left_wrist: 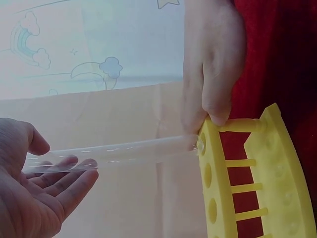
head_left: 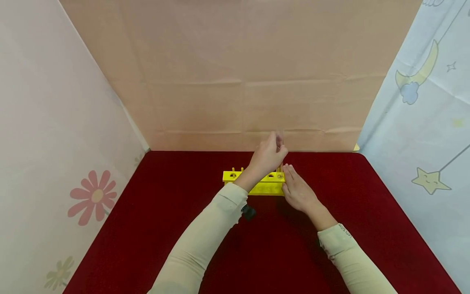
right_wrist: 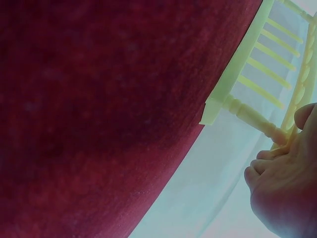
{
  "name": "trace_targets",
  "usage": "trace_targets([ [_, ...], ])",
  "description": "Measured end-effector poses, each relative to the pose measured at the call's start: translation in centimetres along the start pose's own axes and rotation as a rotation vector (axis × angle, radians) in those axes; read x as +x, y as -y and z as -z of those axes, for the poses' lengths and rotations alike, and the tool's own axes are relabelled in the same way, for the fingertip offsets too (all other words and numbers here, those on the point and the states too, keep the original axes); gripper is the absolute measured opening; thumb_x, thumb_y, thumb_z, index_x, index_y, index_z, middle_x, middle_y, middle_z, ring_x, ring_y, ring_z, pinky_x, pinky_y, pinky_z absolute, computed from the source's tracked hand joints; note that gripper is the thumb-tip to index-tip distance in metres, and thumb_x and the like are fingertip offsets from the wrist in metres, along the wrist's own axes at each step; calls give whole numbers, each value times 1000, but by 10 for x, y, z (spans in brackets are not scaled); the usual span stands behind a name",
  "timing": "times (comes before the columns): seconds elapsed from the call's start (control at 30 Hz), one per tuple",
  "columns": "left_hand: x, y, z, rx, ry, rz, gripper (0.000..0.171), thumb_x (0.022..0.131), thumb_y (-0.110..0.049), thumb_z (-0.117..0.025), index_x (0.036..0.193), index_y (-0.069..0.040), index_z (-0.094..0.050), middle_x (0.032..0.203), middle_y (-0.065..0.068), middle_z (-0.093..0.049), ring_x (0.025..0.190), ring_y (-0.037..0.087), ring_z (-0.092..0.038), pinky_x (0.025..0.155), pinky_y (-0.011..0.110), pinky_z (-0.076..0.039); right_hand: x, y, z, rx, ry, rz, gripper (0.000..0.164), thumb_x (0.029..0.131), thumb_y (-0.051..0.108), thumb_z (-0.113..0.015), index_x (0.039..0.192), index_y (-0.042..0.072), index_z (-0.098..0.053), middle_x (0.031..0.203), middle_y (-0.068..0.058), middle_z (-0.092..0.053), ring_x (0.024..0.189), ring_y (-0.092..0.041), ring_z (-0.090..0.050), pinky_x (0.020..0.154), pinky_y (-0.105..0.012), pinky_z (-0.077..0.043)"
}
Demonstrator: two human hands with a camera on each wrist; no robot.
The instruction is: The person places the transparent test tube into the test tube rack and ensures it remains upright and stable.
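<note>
A yellow test tube rack stands on the red table, a row of round holes along its top plate and thin pegs behind. My left hand is above its right end, holding a clear glass test tube between thumb and fingers. The tube's far end is at the end hole of the top plate, as the left wrist view shows. My right hand grips the rack's right end, thumb and fingers on the top plate's corner. In the right wrist view, its curled fingers sit beside the end post.
The red cloth-covered table reaches back to a tan paper wall. Patterned white sheets rise at the left and right. A small black object shows beside the left sleeve.
</note>
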State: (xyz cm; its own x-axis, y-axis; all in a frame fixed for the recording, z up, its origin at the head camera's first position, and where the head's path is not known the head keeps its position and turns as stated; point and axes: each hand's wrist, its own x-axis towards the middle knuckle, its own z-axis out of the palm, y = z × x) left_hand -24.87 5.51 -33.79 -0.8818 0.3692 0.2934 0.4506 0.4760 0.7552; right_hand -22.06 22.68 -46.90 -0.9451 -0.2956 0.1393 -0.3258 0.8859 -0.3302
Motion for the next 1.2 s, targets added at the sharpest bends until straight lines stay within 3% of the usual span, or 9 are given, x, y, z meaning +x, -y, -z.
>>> trace_targets([
  [0.3,4,5,-5,-4,0,-17,18,101,-17,-58,115,-12,-48,79,2,-60,54,14,-52,51,20,-47,-1,1,2,1,-9,4,63,105,17,-40,158,-8,-15,165,-27,-16,153,-41,-15,121,-55,-21],
  [0.53,4,2,-6,-24,37,-17,20,101,-18,-59,115,-12,-47,79,3,-60,51,16,-54,52,20,-50,-1,-1,1,7,-6,-2,65,104,18,-39,159,-4,-13,166,-25,-15,154,-39,-14,121,-55,-21],
  [0.83,2,3,-9,-3,69,-25,17,101,-17,-59,110,-15,-44,70,5,-54,47,17,-47,45,20,-44,-3,-1,0,0,-30,25,62,105,15,-39,157,-9,-16,164,-28,-19,153,-41,-17,121,-55,-21],
  [1.2,3,5,-11,22,84,-4,18,101,-18,-59,111,-16,-45,72,5,-55,49,16,-46,47,20,-43,-2,-1,0,-4,-38,35,62,105,15,-39,156,-10,-17,164,-28,-18,152,-43,-18,121,-55,-22],
])
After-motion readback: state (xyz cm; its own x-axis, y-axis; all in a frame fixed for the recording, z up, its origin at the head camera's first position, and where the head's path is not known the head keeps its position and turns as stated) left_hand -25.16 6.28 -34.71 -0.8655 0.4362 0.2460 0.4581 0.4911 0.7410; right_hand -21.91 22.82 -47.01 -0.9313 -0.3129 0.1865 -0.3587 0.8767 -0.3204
